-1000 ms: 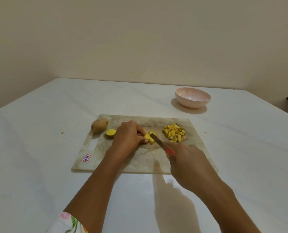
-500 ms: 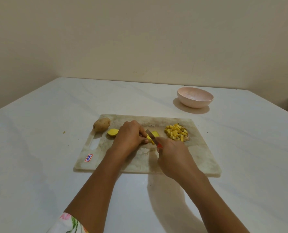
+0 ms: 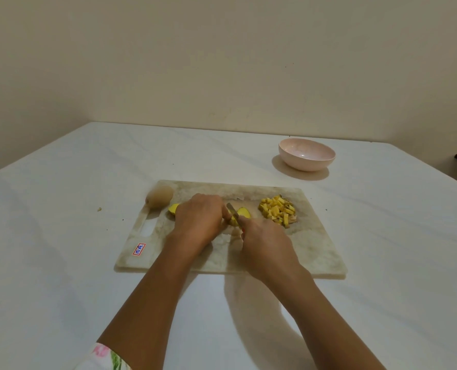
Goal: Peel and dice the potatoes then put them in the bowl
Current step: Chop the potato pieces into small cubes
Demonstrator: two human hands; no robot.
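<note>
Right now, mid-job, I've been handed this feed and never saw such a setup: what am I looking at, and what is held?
No machine here: a person works with two bare hands. The one picture comes from a wide-angle camera on their head, looking forward and down. On the white table lies a pale marbled cutting board. The left hand holds down a peeled yellow potato piece; the right hand grips a small red-handled knife, blade on that piece. At the board's right lies a heap of yellow diced potato; at its left, another peeled piece and a whole brown unpeeled potato. A round pink bowl stands beyond the board, apart from it.
</note>
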